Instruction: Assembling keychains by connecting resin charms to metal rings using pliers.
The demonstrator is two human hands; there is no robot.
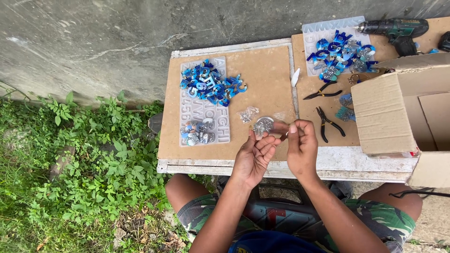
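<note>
I see my left hand (253, 157) pinching a small glittery silver charm (264, 124) at frame centre while my right hand (301, 145) pinches something tiny beside it, which I judge could slip into the grass (70, 164).

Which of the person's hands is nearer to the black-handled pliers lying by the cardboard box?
Right. The right hand is just left of the black-handled pliers, nearly touching; the left hand is farther left, beyond it.

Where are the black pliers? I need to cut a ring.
Two black pliers lie on the brown board right of the right hand, beside the cardboard box.
</note>
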